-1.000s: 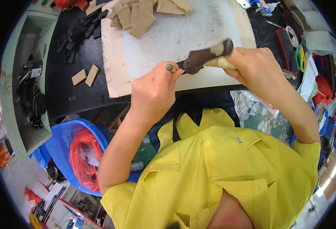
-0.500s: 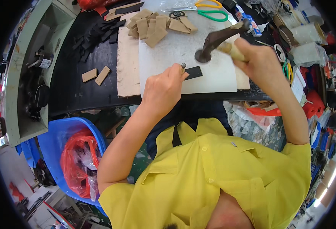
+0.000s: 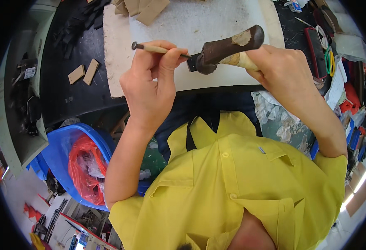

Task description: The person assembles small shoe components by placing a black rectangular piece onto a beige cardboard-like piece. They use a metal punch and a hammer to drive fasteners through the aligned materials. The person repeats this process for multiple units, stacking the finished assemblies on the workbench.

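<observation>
My left hand (image 3: 149,81) pinches a hand punch (image 3: 156,49), a slim metal rod with a pale wrapped middle. The punch lies almost level, its tip pointing right at a small black strip (image 3: 192,66). Whether tip and strip touch I cannot tell. My right hand (image 3: 280,68) grips a hammer (image 3: 230,48) by its pale handle. The dark hammer head partly covers the strip's right end. Under both hands is a white board (image 3: 191,25) on a thicker beige board (image 3: 115,66). Two tan pieces (image 3: 91,71) with small holes rest on the black table, left of the boards.
Tan strips (image 3: 153,11) are piled at the boards' far edge, and black strips (image 3: 68,41) at the far left. A blue tub (image 3: 95,135) with red plastic bags stands below the table's left. Cords, a dark red case (image 3: 315,52) and scissors handles (image 3: 329,58) lie right.
The punch has tipped from upright to nearly level in my left hand. The hammer has come left and nearer, over the black strip. The view has shifted, cutting off the scissors at the top.
</observation>
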`<action>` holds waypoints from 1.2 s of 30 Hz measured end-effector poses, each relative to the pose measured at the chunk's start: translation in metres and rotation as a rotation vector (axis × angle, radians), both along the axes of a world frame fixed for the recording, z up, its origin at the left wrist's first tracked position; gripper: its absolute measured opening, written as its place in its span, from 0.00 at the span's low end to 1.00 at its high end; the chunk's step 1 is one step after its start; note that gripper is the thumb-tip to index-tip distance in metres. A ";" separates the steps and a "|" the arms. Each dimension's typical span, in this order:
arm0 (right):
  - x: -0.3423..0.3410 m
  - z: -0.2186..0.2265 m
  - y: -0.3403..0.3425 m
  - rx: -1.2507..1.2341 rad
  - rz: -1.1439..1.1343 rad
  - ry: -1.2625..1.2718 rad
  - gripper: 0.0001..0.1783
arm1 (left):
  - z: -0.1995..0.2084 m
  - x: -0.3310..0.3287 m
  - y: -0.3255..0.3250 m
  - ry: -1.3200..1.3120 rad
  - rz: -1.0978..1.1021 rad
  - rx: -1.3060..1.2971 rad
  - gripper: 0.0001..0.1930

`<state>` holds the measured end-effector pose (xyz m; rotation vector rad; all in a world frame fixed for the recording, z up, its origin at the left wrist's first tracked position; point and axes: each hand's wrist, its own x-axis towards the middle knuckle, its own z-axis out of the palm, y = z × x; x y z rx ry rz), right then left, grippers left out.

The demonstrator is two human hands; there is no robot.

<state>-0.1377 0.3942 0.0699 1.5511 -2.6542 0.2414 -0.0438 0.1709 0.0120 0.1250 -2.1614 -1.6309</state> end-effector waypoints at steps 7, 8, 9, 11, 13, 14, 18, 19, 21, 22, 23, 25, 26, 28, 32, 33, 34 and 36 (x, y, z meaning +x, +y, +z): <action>-0.001 0.006 0.000 0.013 0.002 -0.061 0.13 | 0.004 -0.006 -0.002 -0.128 -0.066 -0.044 0.06; -0.002 0.007 0.000 0.017 0.007 -0.059 0.14 | 0.005 -0.006 -0.002 -0.135 -0.068 -0.042 0.06; -0.002 0.007 0.001 0.021 0.012 -0.057 0.14 | 0.003 -0.006 -0.002 -0.117 -0.055 -0.005 0.05; -0.002 0.007 0.000 0.018 0.010 -0.068 0.14 | -0.001 -0.008 -0.002 -0.075 -0.027 0.068 0.03; -0.002 0.007 0.000 0.014 0.006 -0.077 0.14 | -0.007 -0.006 -0.004 -0.033 -0.044 -0.090 0.04; -0.002 0.006 0.000 0.012 0.003 -0.079 0.14 | -0.008 -0.007 -0.005 -0.010 -0.054 -0.168 0.05; -0.001 0.001 0.002 -0.015 -0.001 -0.077 0.14 | -0.004 -0.009 -0.003 0.054 -0.060 -0.413 0.06; -0.002 0.001 0.002 -0.025 0.001 -0.090 0.14 | -0.003 -0.010 -0.001 0.080 -0.056 -0.436 0.06; -0.004 0.002 0.004 -0.045 0.007 -0.116 0.14 | 0.000 -0.009 0.001 0.087 -0.057 -0.490 0.07; -0.009 0.005 0.005 -0.051 -0.012 -0.108 0.13 | 0.004 -0.010 0.001 0.074 -0.062 -0.522 0.07; -0.016 0.008 0.008 -0.057 -0.030 -0.100 0.13 | 0.008 -0.010 0.002 0.061 -0.067 -0.553 0.08; -0.025 0.025 0.006 -0.084 -0.119 -0.052 0.11 | 0.010 -0.009 0.004 0.092 -0.074 -0.615 0.07; -0.028 0.042 0.000 -0.223 -0.156 -0.074 0.11 | 0.005 -0.007 0.003 0.095 -0.067 -0.646 0.06; -0.021 0.087 -0.009 -0.578 -0.299 -0.243 0.12 | 0.005 -0.007 0.005 0.067 -0.070 -0.667 0.06; -0.040 0.090 0.000 -0.910 0.037 -0.159 0.10 | 0.011 -0.012 0.007 0.088 -0.114 -0.667 0.08; -0.045 0.075 0.002 -0.597 -0.033 0.058 0.08 | 0.013 -0.016 0.006 0.097 -0.111 -0.699 0.08; -0.044 0.057 0.003 -0.299 -0.063 0.282 0.09 | 0.011 -0.015 0.005 0.091 -0.119 -0.723 0.08; -0.043 0.051 0.010 -0.066 -0.269 0.115 0.12 | 0.011 -0.010 0.005 0.105 -0.119 -0.773 0.08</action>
